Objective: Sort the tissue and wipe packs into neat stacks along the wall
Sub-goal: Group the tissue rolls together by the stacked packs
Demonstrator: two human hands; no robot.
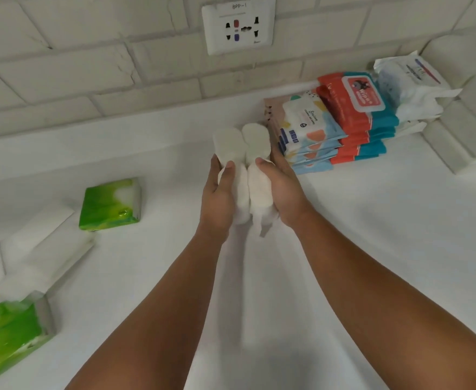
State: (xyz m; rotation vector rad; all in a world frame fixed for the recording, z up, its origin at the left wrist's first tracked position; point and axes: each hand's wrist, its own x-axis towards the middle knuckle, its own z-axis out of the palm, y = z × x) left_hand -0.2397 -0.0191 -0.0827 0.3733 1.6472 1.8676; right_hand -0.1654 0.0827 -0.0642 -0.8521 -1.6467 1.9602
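At upper right, colourful wipe-pack stacks [344, 122] look done; left hand [220, 198] and right hand [283, 192] each clasp soft white tissue packs [255, 142]; green plastic-wrapped packs [110, 205] at left await.

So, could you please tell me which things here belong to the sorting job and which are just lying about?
Job: two white packs held by left hand and right hand; green packs; loose white packs; wipe stacks at wall.
Lying about: wall socket; white blocks.
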